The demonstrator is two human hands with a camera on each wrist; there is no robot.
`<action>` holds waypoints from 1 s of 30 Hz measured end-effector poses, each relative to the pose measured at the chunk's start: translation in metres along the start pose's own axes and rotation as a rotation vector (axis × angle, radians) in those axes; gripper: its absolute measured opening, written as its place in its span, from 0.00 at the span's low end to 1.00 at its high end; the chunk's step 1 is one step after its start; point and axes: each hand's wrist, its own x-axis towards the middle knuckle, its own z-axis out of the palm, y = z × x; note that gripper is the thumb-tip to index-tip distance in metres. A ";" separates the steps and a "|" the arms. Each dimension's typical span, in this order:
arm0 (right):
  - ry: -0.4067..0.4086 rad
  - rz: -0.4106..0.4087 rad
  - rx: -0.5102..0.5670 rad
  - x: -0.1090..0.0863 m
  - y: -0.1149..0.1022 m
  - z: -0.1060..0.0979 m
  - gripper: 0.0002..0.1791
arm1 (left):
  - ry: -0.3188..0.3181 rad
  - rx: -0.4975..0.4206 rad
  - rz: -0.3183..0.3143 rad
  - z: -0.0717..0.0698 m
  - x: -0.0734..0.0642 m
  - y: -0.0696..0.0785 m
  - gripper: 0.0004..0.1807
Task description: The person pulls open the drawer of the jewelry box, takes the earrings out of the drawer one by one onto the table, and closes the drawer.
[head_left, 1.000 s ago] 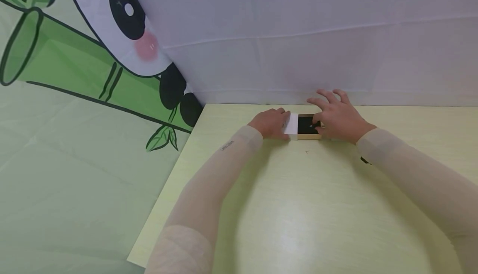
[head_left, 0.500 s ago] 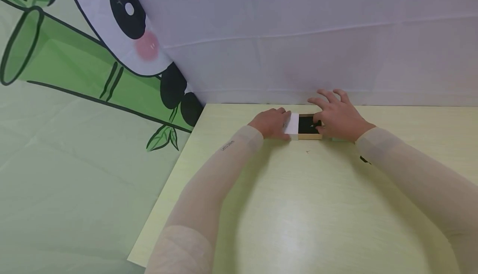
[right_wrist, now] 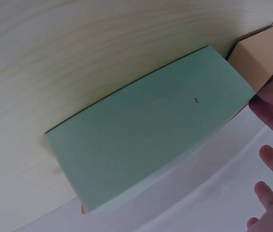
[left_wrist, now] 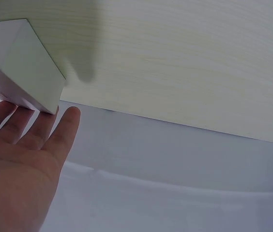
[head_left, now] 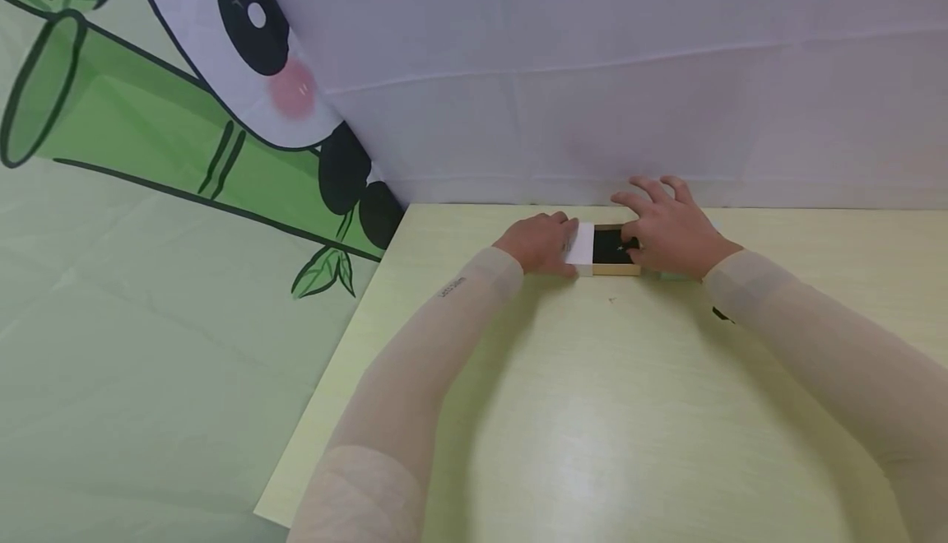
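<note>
- Both sides of white sleeve (head_left: 582, 245): gripped by left hand (head_left: 536, 244)
- At fingertips of right hand (head_left: 674, 239): tan tray (head_left: 616, 270); whether pinched, cannot tell
- Beside those fingertips: green box (right_wrist: 146, 130)

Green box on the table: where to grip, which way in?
Probably pinch its two long sides near the middle, coming from above: the green box is long and flat-topped, and one end sits close to the tan tray.

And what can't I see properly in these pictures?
Head: most of the green box, behind the right hand.
Head: the sleeve lettering, too small.
Left wrist: part of the white box, cut off by the left edge.
Right wrist: part of the right hand, cut off by the right edge.
</note>
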 end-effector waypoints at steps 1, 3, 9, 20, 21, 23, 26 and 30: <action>0.000 0.000 0.000 0.001 0.000 0.000 0.08 | 0.000 0.000 -0.001 0.000 0.000 0.000 0.56; 0.003 0.001 0.002 0.002 0.000 0.001 0.08 | -0.002 0.000 0.000 -0.001 -0.001 0.000 0.55; 0.015 -0.006 0.004 0.004 0.000 0.003 0.08 | -0.007 -0.006 -0.003 -0.003 -0.003 0.000 0.55; -0.029 0.008 -0.006 0.010 0.005 0.008 0.06 | 0.000 0.002 -0.005 -0.003 0.001 -0.001 0.54; -0.035 0.009 -0.007 0.010 0.005 0.008 0.06 | -0.001 0.002 -0.004 -0.002 0.002 -0.002 0.54; -0.043 0.012 -0.005 0.011 0.006 0.008 0.06 | -0.001 0.002 -0.002 -0.001 0.005 -0.002 0.55; -0.050 0.011 -0.008 0.012 0.006 0.007 0.05 | -0.001 0.004 0.002 0.000 0.008 -0.003 0.55; -0.051 0.007 -0.015 0.013 0.007 0.006 0.04 | 0.004 0.010 0.002 0.001 0.009 -0.003 0.55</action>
